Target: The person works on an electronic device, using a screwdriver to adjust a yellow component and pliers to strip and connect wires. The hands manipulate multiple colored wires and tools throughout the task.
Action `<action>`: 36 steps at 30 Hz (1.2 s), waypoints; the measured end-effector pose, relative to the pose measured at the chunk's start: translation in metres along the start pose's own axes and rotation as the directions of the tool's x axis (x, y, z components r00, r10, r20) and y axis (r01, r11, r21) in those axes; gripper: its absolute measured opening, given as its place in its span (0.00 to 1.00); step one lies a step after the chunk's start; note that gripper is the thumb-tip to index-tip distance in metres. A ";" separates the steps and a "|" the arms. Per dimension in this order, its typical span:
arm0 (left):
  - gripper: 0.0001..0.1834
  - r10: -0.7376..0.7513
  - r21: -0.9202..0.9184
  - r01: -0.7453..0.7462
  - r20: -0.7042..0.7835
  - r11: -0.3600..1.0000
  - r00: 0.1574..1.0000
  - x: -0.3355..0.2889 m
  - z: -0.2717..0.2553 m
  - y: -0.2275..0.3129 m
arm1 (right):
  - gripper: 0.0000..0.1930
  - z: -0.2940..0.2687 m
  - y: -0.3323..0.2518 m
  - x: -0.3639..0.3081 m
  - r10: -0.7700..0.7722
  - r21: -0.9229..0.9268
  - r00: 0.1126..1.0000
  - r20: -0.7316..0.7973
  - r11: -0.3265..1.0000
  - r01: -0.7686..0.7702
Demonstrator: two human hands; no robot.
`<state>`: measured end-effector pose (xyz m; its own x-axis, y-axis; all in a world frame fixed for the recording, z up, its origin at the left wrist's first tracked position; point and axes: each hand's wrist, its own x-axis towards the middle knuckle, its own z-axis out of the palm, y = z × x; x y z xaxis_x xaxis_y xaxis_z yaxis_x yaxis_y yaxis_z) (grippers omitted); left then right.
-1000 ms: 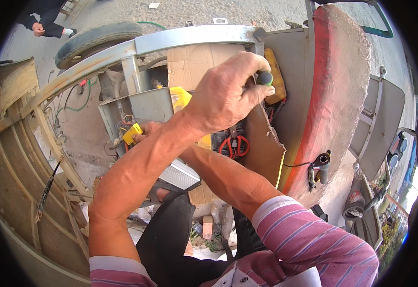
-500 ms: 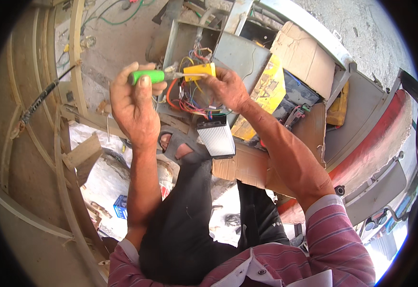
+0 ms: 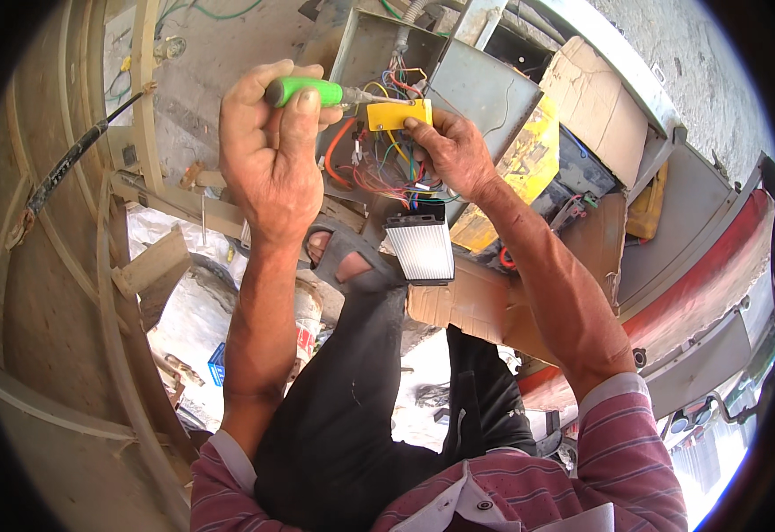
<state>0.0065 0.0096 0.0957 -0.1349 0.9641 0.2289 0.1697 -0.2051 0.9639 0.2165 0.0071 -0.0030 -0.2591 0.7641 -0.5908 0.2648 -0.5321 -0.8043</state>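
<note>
My left hand [image 3: 283,151] is closed round the green handle of a screwdriver [image 3: 315,91]. The metal shaft points right, its tip at the upper right part of a small yellow box [image 3: 392,116]. My right hand [image 3: 455,151] pinches that yellow box at its right edge, thumb on the face turned up to me. Coloured wires [image 3: 387,168] hang in a loose bundle below the box. They run down to a finned silver metal unit [image 3: 419,250] with black ends, which rests near my foot.
Behind the wires is an open grey metal box [image 3: 485,84]. To its right lie a yellow panel [image 3: 529,160] and cardboard [image 3: 600,106], with a battery-like dark case beside them. A curved frame [image 3: 59,266] stands at left; a red-edged body panel [image 3: 706,239] curves along the right.
Both hands, with the screwdriver and yellow box, appear slightly further right and up. The box now shows more of its flat face, and the screwdriver tip sits near its upper edge.
</note>
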 end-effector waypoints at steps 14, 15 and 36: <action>0.17 0.001 -0.039 -0.001 0.005 0.999 1.000 -0.003 0.000 -0.004 | 0.21 0.000 -0.001 -0.001 0.005 0.024 1.000 0.002 1.000 -0.005; 0.17 0.001 -0.039 -0.001 0.006 0.999 1.000 -0.003 0.000 -0.005 | 0.21 0.000 -0.001 -0.001 0.000 0.020 1.000 0.003 1.000 0.000; 0.17 0.080 0.017 -0.083 0.124 0.996 0.989 -0.005 -0.005 -0.007 | 0.21 -0.002 -0.010 -0.004 0.047 0.021 0.999 0.022 0.999 -0.047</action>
<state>0.0013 0.0056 0.0884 0.0012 0.9579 0.2870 0.1971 -0.2816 0.9391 0.2169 0.0102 0.0078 -0.2664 0.7302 -0.6292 0.2575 -0.5751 -0.7765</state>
